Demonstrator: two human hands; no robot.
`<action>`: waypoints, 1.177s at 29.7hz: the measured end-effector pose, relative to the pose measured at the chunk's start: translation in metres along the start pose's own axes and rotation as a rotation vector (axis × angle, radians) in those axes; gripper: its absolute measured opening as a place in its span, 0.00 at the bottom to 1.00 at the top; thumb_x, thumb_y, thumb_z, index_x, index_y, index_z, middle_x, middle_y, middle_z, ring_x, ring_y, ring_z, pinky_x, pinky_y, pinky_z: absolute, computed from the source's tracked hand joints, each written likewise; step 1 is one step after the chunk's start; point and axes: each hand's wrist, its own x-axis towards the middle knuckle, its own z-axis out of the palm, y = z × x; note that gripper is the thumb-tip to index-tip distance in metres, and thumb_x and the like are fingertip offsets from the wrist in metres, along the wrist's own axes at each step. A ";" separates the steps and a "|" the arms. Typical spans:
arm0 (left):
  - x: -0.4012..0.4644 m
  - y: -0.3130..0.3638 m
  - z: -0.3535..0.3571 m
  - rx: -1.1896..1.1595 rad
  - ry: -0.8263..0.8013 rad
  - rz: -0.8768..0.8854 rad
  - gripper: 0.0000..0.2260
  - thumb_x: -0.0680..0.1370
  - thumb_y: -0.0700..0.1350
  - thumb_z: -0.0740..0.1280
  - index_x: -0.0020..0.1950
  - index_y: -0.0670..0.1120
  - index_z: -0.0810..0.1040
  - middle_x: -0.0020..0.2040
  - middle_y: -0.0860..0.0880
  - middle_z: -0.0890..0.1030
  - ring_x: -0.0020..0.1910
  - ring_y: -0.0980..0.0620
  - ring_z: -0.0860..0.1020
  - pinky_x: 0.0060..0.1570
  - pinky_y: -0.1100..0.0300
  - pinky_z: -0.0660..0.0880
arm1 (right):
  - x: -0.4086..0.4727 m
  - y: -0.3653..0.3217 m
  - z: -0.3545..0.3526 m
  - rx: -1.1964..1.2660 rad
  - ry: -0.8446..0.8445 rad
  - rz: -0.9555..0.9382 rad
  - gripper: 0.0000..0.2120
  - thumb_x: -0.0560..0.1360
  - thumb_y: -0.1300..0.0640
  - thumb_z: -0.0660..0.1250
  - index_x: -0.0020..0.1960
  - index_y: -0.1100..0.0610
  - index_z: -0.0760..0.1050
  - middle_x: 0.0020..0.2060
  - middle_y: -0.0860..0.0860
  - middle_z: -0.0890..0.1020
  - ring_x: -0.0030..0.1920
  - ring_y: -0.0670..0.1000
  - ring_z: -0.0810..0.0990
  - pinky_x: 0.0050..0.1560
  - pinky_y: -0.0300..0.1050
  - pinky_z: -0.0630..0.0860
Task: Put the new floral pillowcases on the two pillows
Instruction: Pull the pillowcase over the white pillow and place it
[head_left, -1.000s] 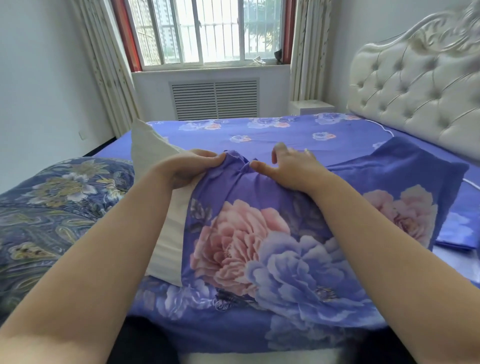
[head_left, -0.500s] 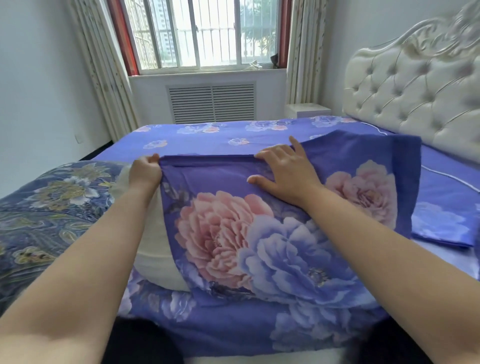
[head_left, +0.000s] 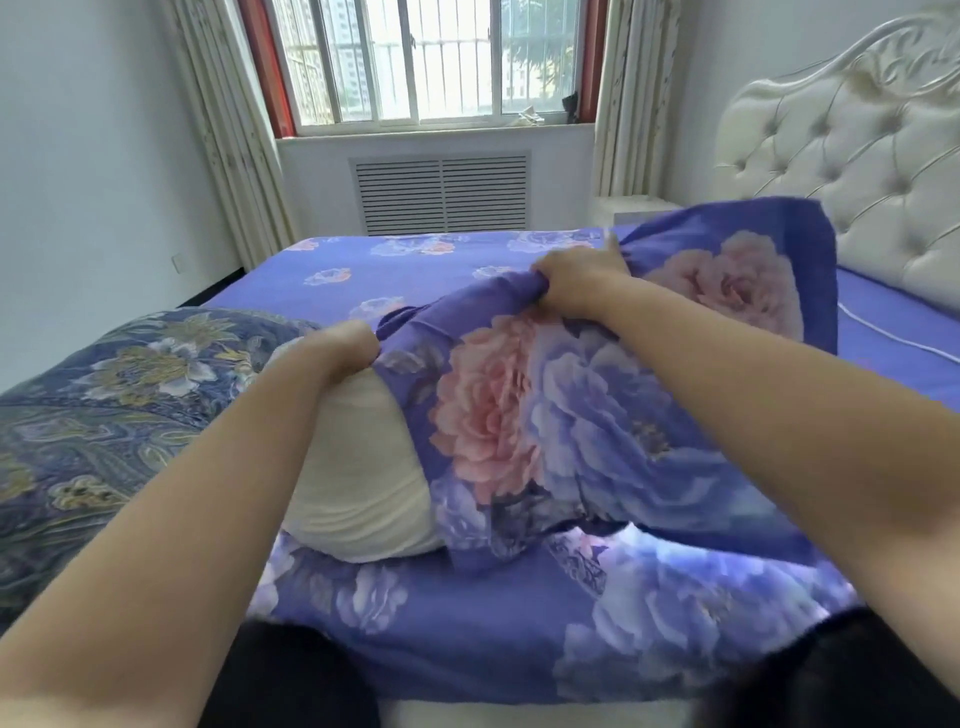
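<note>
Pillow (head_left: 358, 483): cream, lying on the near part of the bed; its long axis runs left to right across the view, the bare end toward the left, the right part hidden inside the case
Floral pillowcase (head_left: 545, 415): purple with a large pink and a large blue bloom; drawn over the right part of the pillow, its open mouth facing left and its closed end pointing right toward the headboard; the far right portion (head_left: 737, 280) is raised off the bed and hangs slack
Mouth edge of the case: bunched into folds between the two hands, running from the left hand up and right to the right hand
Left hand (head_left: 345, 345): fingers curled, gripping the gathered mouth edge at the far upper side of the pillow's bare end
Right hand (head_left: 574, 280): fingers curled into the fabric, gripping a bunch of the case's upper edge, higher and farther right than the left hand
Hands relative to each other: well apart, both clamped on the same case
Bed sheet (head_left: 415, 270): purple floral, covering the mattress under the pillow
Dark quilt (head_left: 104, 405): blue with gold flowers, heaped at the left, just beside the pillow's bare end
Headboard (head_left: 857, 156): cream, tufted, at the far right
Window (head_left: 431, 57): barred, behind the bed, above a slatted white panel (head_left: 441, 195)
Writing or labels: none legible on any fabric
</note>
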 end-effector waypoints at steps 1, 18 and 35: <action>-0.005 0.002 -0.007 -0.107 -0.058 0.004 0.09 0.80 0.40 0.57 0.51 0.40 0.76 0.53 0.40 0.78 0.48 0.44 0.77 0.47 0.56 0.72 | 0.016 -0.005 -0.005 -0.042 0.093 0.013 0.07 0.76 0.52 0.59 0.50 0.47 0.75 0.56 0.51 0.79 0.62 0.56 0.73 0.69 0.67 0.49; 0.064 -0.126 0.135 -1.009 0.209 -0.591 0.23 0.72 0.49 0.62 0.58 0.32 0.75 0.62 0.38 0.76 0.55 0.45 0.76 0.56 0.51 0.74 | -0.017 -0.079 0.154 0.564 -0.425 -0.048 0.39 0.72 0.32 0.59 0.75 0.51 0.55 0.75 0.54 0.58 0.75 0.55 0.55 0.73 0.52 0.55; -0.005 -0.083 0.101 -0.305 -0.337 -0.089 0.23 0.68 0.60 0.69 0.56 0.49 0.71 0.53 0.47 0.78 0.48 0.49 0.80 0.41 0.54 0.79 | -0.049 0.023 0.124 0.713 -0.522 0.425 0.35 0.71 0.42 0.69 0.69 0.59 0.64 0.64 0.55 0.72 0.57 0.57 0.75 0.48 0.47 0.72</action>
